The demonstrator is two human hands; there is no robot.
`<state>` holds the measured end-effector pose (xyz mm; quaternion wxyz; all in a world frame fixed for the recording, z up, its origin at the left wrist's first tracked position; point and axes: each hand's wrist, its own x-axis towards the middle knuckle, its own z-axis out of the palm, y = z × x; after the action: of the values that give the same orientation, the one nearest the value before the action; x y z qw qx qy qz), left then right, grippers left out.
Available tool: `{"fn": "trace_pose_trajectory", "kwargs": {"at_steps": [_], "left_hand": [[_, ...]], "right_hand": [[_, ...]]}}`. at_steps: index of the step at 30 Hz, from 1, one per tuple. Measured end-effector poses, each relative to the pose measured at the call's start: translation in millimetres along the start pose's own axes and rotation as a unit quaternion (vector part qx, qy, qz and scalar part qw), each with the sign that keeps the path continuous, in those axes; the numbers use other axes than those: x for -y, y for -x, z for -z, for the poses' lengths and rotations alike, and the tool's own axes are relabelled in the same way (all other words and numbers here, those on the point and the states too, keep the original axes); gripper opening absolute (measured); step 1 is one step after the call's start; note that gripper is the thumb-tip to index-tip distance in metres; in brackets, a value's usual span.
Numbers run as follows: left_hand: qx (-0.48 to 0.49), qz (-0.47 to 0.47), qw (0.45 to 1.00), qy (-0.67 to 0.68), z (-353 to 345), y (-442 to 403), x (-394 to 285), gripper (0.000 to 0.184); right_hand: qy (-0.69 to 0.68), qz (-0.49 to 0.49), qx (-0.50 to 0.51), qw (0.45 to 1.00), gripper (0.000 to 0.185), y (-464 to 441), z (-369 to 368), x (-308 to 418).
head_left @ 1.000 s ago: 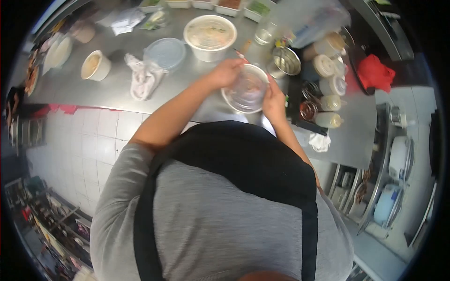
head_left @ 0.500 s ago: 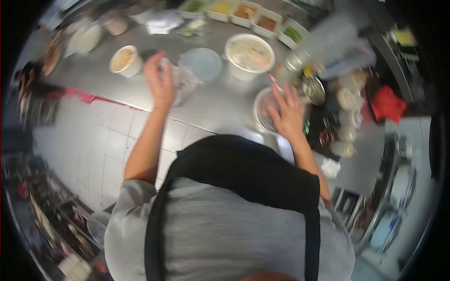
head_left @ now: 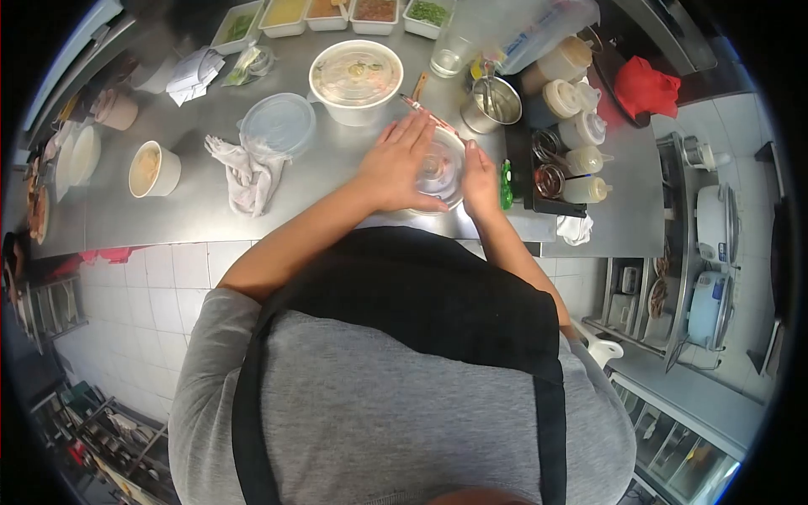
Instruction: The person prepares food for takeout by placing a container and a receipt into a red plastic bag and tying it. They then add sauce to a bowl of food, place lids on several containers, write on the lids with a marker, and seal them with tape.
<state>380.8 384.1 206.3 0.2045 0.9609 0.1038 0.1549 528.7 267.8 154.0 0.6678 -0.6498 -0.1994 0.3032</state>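
Observation:
A white bowl with a clear lid is on the steel counter in front of me. Across the left part of its lid lies my left hand, its fingers stretched out. My right hand rests against the bowl's right side, fingers close together and upright along the rim. Just behind the bowl lies a red-handled tool. A larger lidded white bowl stands behind and to the left. Further left are a loose clear lid and a crumpled cloth.
A small white tub stands at the left. White trays of food line the back. At the right are a metal pot, sauce bottles, a green item and a red bag.
My left hand went to the cloth at the left and has come back onto the lidded bowl. My right hand has moved from over the lid to the bowl's right side.

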Motion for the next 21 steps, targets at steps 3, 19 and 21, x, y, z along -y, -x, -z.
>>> {"fn": "trace_pose_trajectory", "kwargs": {"at_steps": [3,19,21], "left_hand": [[0.000,0.021,0.999,0.030,-1.9,-4.1,1.3,0.112],[-0.059,0.274,0.859,0.428,-25.9,-15.6,25.4,0.031],[-0.062,0.277,0.817,0.503,-25.4,-16.0,24.1,0.031]], "right_hand": [[0.145,0.058,0.012,0.988,0.033,0.5,-1.7,16.8],[0.613,0.354,0.149,0.690,0.076,51.7,-29.6,53.1],[0.605,0.359,0.132,0.699,0.083,54.0,-47.5,44.6]]}}
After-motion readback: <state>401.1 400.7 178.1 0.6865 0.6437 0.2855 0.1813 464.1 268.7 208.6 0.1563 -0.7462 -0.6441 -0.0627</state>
